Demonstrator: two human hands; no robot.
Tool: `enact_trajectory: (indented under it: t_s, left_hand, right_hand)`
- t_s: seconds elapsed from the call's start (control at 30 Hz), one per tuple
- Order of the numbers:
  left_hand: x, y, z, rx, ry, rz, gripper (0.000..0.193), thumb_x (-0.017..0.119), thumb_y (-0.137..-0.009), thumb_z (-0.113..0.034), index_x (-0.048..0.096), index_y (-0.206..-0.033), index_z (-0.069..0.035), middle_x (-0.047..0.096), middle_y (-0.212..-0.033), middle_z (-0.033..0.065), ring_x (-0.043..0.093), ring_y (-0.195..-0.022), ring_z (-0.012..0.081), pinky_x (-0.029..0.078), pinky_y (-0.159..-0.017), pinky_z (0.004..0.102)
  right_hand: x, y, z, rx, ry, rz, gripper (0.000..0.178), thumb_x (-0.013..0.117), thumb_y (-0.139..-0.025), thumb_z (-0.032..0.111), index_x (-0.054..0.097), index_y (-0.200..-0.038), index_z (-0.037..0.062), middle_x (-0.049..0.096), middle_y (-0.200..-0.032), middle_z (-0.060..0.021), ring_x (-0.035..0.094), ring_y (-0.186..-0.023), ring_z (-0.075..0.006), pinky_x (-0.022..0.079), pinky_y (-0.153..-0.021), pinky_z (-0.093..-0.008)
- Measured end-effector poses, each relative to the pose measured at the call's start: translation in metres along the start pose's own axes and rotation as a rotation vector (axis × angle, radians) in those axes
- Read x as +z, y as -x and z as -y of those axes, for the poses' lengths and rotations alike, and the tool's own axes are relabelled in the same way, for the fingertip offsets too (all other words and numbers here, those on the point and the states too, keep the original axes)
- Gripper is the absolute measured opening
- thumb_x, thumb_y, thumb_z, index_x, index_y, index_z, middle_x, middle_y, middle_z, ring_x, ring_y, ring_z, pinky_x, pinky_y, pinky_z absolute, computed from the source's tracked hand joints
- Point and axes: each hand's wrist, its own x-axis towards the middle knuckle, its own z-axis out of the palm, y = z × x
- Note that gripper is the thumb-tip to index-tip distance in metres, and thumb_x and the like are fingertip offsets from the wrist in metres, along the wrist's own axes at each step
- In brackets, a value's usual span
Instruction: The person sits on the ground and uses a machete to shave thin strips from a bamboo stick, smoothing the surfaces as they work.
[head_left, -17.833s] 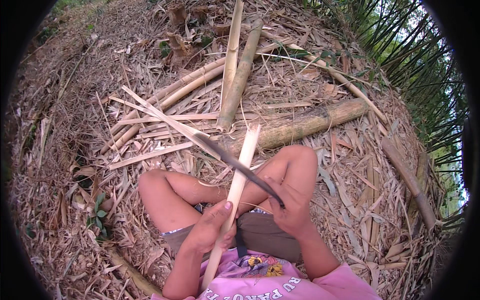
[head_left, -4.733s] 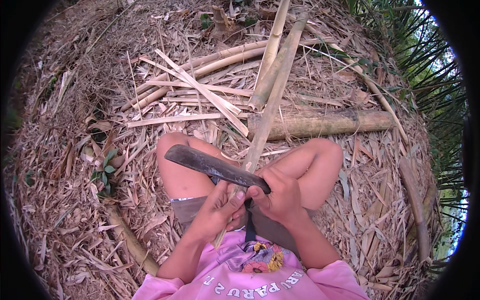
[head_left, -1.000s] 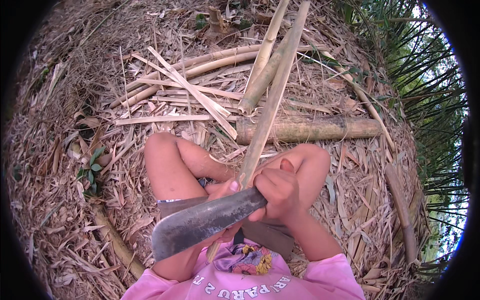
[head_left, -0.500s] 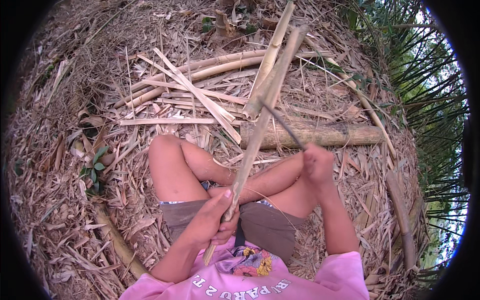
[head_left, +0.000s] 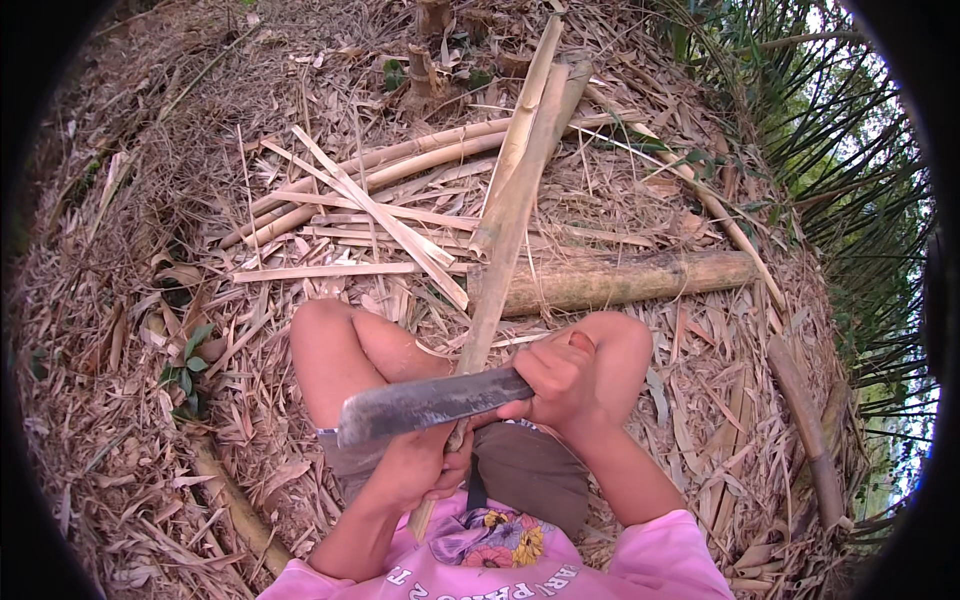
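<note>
My left hand (head_left: 428, 468) is wrapped round the lower end of a long split bamboo strip (head_left: 515, 235), which slants up and away from my lap. Its far part rests across a thick bamboo log (head_left: 620, 282). My right hand (head_left: 560, 382) grips the handle of a machete (head_left: 425, 407). The wide dark blade points left and lies across the strip just above my left hand, hiding part of that hand and of the strip. Whether the edge touches the strip I cannot tell. Another split bamboo piece (head_left: 522, 130) lies against the strip's far part.
Several thin bamboo slats (head_left: 375, 205) lie crossed at the left beyond my knees. Curved bamboo poles (head_left: 430, 158) stretch behind them. A bamboo pole (head_left: 805, 430) lies at the right, another (head_left: 235, 500) at the lower left. Dry leaves cover the ground. A small green plant (head_left: 187, 370) grows at the left.
My right hand has come in from the right toward my lap, swinging the machete blade from the strip's far part to just above my left hand. My left hand keeps its hold.
</note>
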Motion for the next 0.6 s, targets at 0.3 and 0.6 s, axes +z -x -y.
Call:
enact_trajectory:
  t_s: [0.3,0.6]
  left_hand:
    - [0.009,-0.005,-0.007,0.080,0.089,-0.036,0.042,0.032,-0.106,-0.050,0.042,-0.090,-0.012,0.032,-0.055,-0.0017,0.027,-0.036,0.0072,0.023,-0.031,0.0244]
    - [0.017,0.013,-0.016,0.019,0.138,-0.023,0.042,0.029,-0.108,-0.037,0.046,-0.089,-0.003,0.033,-0.057,-0.0003,0.030,-0.039,0.0084,0.026,-0.035,0.0249]
  right_hand:
    - [-0.007,0.015,-0.006,0.125,-0.020,0.093,0.063,0.045,-0.091,0.068,0.051,-0.066,0.0106,0.054,-0.058,-0.0057,0.056,-0.050,-0.0222,0.038,-0.048,-0.0385]
    - [0.001,0.011,0.020,0.128,-0.145,0.073,0.068,0.042,-0.089,0.074,0.048,-0.066,0.0107,0.050,-0.056,-0.0046,0.057,-0.049,-0.0244,0.038,-0.049,-0.0382]
